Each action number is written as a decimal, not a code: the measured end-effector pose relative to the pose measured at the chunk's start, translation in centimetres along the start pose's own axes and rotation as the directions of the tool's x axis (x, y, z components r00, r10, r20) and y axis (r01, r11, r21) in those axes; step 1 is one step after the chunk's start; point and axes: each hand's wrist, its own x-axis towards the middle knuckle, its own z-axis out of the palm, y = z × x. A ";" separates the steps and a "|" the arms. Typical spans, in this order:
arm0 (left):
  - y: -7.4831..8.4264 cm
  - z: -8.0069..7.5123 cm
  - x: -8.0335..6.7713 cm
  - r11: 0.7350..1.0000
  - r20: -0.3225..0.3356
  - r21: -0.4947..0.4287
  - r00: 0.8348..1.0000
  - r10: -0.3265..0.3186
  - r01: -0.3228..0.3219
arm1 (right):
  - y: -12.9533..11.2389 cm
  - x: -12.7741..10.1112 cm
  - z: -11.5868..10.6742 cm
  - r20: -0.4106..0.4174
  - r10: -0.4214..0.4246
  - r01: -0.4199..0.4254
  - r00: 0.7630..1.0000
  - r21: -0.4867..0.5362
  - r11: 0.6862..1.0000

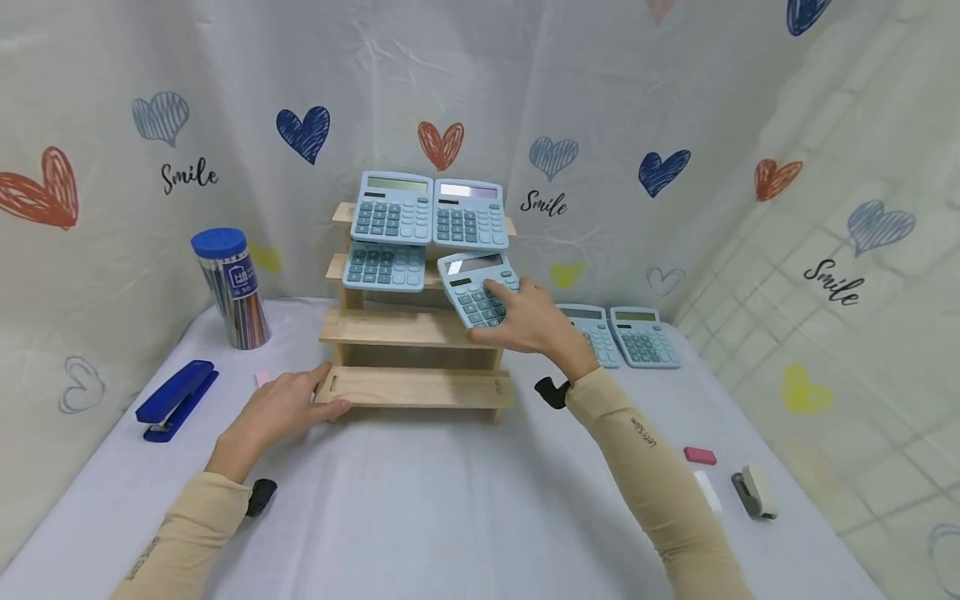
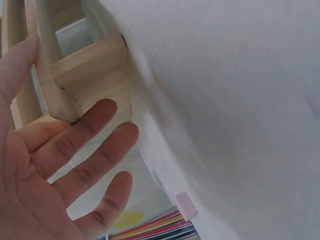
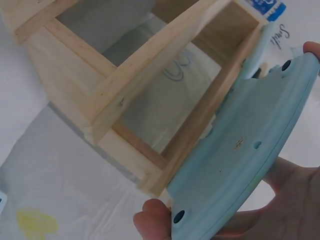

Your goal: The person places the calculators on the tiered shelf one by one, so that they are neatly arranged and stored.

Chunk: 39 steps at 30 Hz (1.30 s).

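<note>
A tiered wooden display rack (image 1: 420, 389) stands on the white table. On its top tier lean two light blue calculators (image 1: 393, 208), and a third calculator (image 1: 385, 267) sits on the left of the tier below. My right hand (image 1: 525, 321) grips another calculator (image 3: 235, 145) by its edges, tilted, at the right of that second tier. The right wrist view shows its underside close against the wooden board. My left hand (image 1: 281, 408) holds the left end of the lowest board between thumb and index finger; its other fingers (image 2: 107, 145) stretch out beside the rack.
Two more calculators (image 1: 645, 337) lie right of the rack. At left stand a blue-lidded tube of pencils (image 1: 232, 287) and a blue stapler (image 1: 177, 400). A pink eraser (image 1: 700, 455), a white strip (image 1: 707, 491) and a small stapler (image 1: 754, 492) lie at right. A patterned curtain (image 1: 480, 67) hangs behind.
</note>
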 end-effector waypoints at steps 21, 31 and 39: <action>-0.1 0.0 -0.2 1.000 -0.010 0.008 1.000 -0.007 0.007 | -2.7 5.4 2.9 -0.160 0.110 -0.121 0.981 -0.061 0.991; -0.2 0.2 0.0 1.000 -0.024 0.010 1.000 0.005 -0.004 | -3.7 6.8 3.6 -0.222 0.160 -0.180 0.962 -0.076 0.981; -0.1 0.2 0.0 1.000 -0.012 0.008 1.000 -0.002 0.002 | -3.7 7.3 3.9 -0.255 0.149 -0.175 0.955 -0.084 0.981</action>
